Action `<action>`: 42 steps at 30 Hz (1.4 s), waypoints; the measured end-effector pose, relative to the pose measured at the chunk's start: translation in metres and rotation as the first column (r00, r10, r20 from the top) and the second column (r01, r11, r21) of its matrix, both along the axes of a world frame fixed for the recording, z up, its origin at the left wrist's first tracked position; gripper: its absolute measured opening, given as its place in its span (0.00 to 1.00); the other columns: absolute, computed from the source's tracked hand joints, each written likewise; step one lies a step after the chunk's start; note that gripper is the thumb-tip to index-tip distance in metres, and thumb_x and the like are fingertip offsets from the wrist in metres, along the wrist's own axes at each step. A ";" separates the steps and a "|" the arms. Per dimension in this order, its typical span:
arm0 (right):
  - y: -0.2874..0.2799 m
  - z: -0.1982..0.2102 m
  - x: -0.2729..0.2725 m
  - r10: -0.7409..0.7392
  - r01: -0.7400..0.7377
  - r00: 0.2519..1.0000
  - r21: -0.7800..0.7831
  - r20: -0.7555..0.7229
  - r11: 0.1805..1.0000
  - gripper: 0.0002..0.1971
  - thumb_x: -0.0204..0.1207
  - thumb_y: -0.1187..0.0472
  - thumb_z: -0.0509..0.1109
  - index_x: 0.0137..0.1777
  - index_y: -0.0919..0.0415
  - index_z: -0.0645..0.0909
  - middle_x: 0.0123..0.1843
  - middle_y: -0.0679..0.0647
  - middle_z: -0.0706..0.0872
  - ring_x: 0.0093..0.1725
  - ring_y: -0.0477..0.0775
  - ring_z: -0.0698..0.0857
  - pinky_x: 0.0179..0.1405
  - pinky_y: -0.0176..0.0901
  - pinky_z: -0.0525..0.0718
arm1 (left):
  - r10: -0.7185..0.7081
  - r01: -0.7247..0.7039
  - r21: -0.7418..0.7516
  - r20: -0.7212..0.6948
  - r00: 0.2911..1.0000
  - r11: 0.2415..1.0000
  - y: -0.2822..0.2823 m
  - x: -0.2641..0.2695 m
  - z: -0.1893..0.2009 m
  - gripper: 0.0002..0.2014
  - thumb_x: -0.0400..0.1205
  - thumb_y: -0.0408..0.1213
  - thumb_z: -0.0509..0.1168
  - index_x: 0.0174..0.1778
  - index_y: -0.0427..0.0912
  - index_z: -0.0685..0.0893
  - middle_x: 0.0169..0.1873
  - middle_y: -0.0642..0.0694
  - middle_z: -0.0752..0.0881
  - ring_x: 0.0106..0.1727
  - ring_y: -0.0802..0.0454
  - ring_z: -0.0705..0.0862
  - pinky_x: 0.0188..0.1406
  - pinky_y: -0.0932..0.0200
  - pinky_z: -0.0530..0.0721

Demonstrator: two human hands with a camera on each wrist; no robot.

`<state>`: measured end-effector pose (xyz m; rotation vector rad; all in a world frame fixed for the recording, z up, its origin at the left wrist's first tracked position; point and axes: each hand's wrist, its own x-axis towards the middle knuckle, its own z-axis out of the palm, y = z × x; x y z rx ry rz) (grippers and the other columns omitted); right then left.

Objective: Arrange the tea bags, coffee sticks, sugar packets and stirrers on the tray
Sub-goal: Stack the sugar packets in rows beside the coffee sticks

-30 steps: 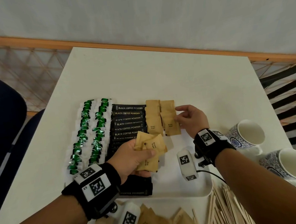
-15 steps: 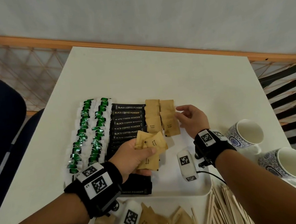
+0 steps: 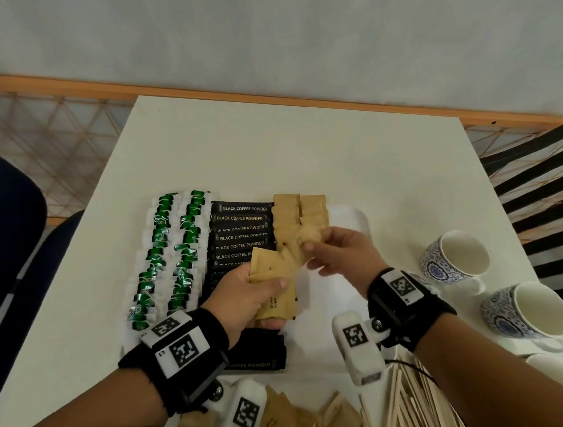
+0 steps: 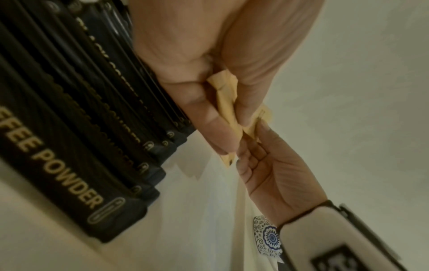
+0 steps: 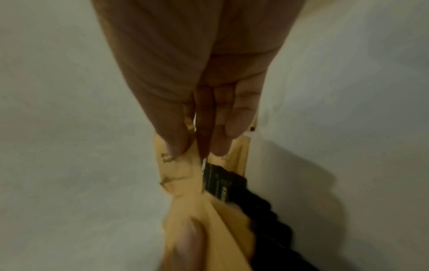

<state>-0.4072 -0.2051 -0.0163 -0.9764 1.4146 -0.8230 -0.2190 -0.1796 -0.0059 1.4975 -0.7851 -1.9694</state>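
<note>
My left hand (image 3: 275, 303) grips a fanned bunch of brown sugar packets (image 3: 268, 269) above the white tray (image 3: 324, 347). My right hand (image 3: 311, 253) meets it and pinches the top packet (image 3: 310, 236) of that bunch between thumb and fingers; the right wrist view shows the pinch on the packet (image 5: 178, 174). On the tray lie two columns of green tea bags (image 3: 170, 248), a column of black coffee sticks (image 3: 244, 230) and two short rows of sugar packets (image 3: 300, 208). Wooden stirrers (image 3: 412, 407) and loose sugar packets (image 3: 293, 422) lie on the table in front of the tray.
Two blue-patterned cups (image 3: 456, 258) (image 3: 526, 310) stand right of the tray. A dark blue chair (image 3: 0, 240) is at the left and a black slatted chair (image 3: 545, 181) at the right. The tray's right half is bare.
My right hand left the sugar rows on the tray, came back toward my left hand and took hold of a packet in the bunch. The left hand rose slightly.
</note>
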 end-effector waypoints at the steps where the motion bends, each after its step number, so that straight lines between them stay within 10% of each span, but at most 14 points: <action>1: -0.004 0.000 -0.002 -0.058 0.058 0.998 -0.027 0.005 0.998 0.04 0.74 0.63 0.74 0.46 0.63 0.84 0.38 0.54 0.89 0.35 0.48 0.86 0.35 0.37 0.83 | 0.008 -0.008 0.009 -0.004 1.000 1.000 0.000 0.002 -0.001 0.12 0.79 0.29 0.70 0.57 0.41 0.80 0.48 0.41 0.87 0.38 0.49 0.89 0.22 0.59 0.86; 11: -0.017 -0.022 0.005 0.134 -0.149 0.908 -0.007 -0.396 0.989 0.13 0.78 0.61 0.70 0.62 0.58 0.84 0.40 0.44 0.85 0.38 0.44 0.84 0.32 0.31 0.81 | 0.105 -0.105 0.007 -0.045 0.993 0.994 -0.007 0.022 -0.008 0.20 0.79 0.18 0.62 0.65 0.41 0.78 0.59 0.37 0.85 0.55 0.39 0.87 0.42 0.51 0.91; 16: -0.024 -0.027 0.013 0.080 -0.142 0.857 -0.084 -0.509 0.986 0.11 0.74 0.61 0.72 0.54 0.47 0.82 0.36 0.51 0.87 0.40 0.50 0.87 0.47 0.50 0.88 | 0.163 -0.163 -0.008 -0.053 0.985 0.987 -0.010 0.027 -0.012 0.20 0.78 0.19 0.66 0.64 0.39 0.79 0.57 0.38 0.87 0.54 0.40 0.88 0.40 0.53 0.91; 31: -0.023 -0.023 0.016 0.076 -0.182 0.828 -0.138 -0.555 0.974 0.11 0.75 0.59 0.72 0.54 0.48 0.78 0.32 0.53 0.84 0.36 0.52 0.85 0.44 0.52 0.88 | 0.156 -0.156 -0.017 -0.034 0.987 0.988 -0.013 0.020 -0.017 0.19 0.79 0.19 0.65 0.64 0.38 0.78 0.57 0.37 0.85 0.53 0.41 0.88 0.37 0.57 0.90; 34: -0.017 -0.017 0.018 0.055 -0.159 0.862 -0.167 -0.504 0.973 0.07 0.75 0.55 0.73 0.52 0.46 0.81 0.32 0.47 0.82 0.34 0.45 0.83 0.40 0.38 0.85 | 0.152 -0.153 -0.036 -0.030 0.988 0.988 -0.012 0.018 -0.015 0.18 0.79 0.19 0.65 0.63 0.37 0.78 0.54 0.37 0.86 0.50 0.43 0.88 0.36 0.58 0.90; 38: -0.003 -0.001 0.024 0.237 -0.300 0.880 -0.094 -0.411 0.949 0.08 0.78 0.47 0.69 0.50 0.46 0.86 0.41 0.42 0.88 0.37 0.33 0.83 0.36 0.21 0.78 | 0.132 -0.132 -0.069 -0.011 0.991 0.989 -0.012 0.014 -0.012 0.17 0.78 0.20 0.66 0.61 0.38 0.80 0.53 0.36 0.88 0.46 0.43 0.89 0.36 0.58 0.90; 42: 0.007 0.001 0.019 0.338 -0.391 0.840 -0.041 -0.424 0.919 0.06 0.77 0.52 0.71 0.50 0.46 0.88 0.43 0.43 0.90 0.43 0.40 0.86 0.42 0.30 0.84 | 0.121 -0.121 -0.102 -0.006 0.993 0.987 -0.010 0.009 -0.010 0.15 0.79 0.21 0.66 0.59 0.40 0.81 0.51 0.38 0.89 0.45 0.45 0.89 0.37 0.58 0.90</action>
